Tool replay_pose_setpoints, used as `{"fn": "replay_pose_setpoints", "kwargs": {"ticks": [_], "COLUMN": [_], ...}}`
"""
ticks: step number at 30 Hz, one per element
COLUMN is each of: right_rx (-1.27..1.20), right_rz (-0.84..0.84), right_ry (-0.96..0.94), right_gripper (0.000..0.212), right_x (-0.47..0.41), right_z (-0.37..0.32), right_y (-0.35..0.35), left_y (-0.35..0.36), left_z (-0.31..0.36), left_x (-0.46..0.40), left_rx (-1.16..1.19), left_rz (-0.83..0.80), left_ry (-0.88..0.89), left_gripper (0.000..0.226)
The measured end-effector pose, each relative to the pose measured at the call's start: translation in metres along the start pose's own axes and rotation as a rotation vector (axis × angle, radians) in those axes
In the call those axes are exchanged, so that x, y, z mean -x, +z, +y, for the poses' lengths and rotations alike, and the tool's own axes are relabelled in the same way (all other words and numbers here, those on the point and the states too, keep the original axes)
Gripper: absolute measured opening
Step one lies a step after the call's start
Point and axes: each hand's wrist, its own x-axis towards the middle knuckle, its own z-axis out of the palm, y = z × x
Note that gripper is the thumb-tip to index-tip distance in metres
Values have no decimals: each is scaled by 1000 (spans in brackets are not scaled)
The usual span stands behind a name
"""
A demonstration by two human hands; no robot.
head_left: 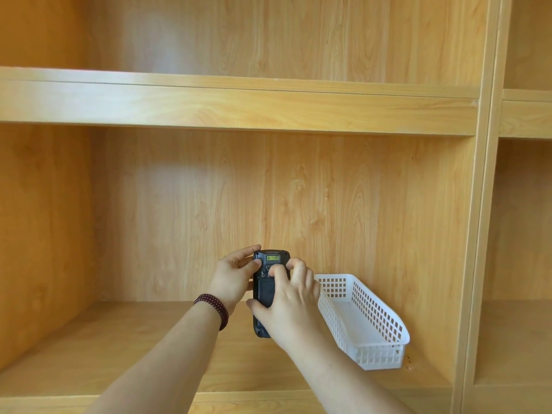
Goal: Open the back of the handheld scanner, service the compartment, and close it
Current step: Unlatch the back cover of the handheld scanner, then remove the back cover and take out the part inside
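Observation:
A black handheld scanner [264,291] is held upright above the shelf with its back side facing me; a yellow label sits near its top. My left hand [234,277] grips its upper left edge, thumb on the back and fingers behind. My right hand [291,300] wraps the right side, its curled fingertips pressing on a latch area below the label and its thumb on the lower back cover. The cover looks in place on the device. The right hand hides much of the scanner's right half.
A white perforated plastic basket [379,327] stands on the wooden shelf [119,348] just right of my hands. An upper shelf board [239,103] runs overhead, and a vertical divider [478,234] closes the bay on the right.

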Motion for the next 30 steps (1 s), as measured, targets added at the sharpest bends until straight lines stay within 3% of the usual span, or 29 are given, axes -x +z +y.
{"fn": "replay_pose_setpoints", "kwargs": {"ticks": [5, 10, 17, 21, 25, 30], "right_rx": [23, 12, -132, -375, -450, -472], "right_rz": [88, 59, 47, 132, -110, -343], "right_ry": [14, 55, 92, 174, 380, 503], "right_gripper": [59, 67, 62, 57, 58, 39], "right_x": [9, 18, 15, -9, -26, -7], "right_z": [-5, -5, -8, 1, 19, 27], "right_y": [0, 6, -2, -20, -31, -27], "left_y": [-3, -3, 1, -2, -7, -14], "left_z": [-1, 0, -2, 1, -1, -3], "left_x": [-3, -5, -5, -5, -6, -8], "left_rx": [-9, -16, 50, 36, 9, -21], "left_rz": [22, 6, 5, -12, -7, 8], "left_ry": [-4, 2, -17, -14, -23, -26], "left_gripper": [29, 30, 29, 31, 33, 33]}}
